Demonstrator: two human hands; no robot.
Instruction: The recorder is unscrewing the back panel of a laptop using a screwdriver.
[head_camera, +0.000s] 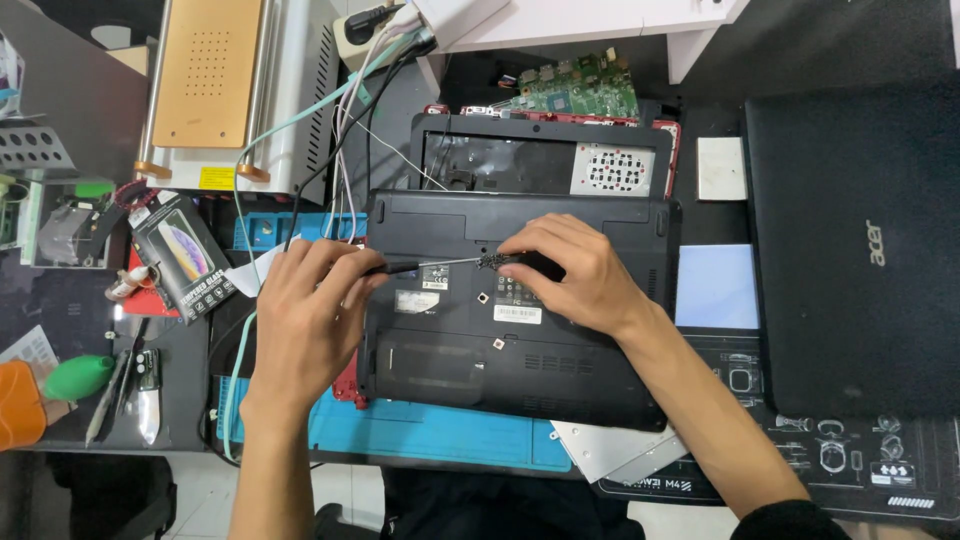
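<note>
A small black laptop (520, 370) lies upside down on a blue work mat (420, 430), its underside with labels and vents facing up. My left hand (310, 310) grips the black handle of a thin screwdriver (440, 262) at the laptop's left edge. The metal shaft runs right across the base. My right hand (575, 270) rests on the laptop's middle and pinches the screwdriver's tip end between its fingers.
Behind the laptop lie a black case frame (540, 150) and a green circuit board (580, 90). A closed black laptop (850, 250) sits at right. A heating plate machine (215, 90), cables, a boxed screen protector (185, 255) and hand tools (130, 390) fill the left.
</note>
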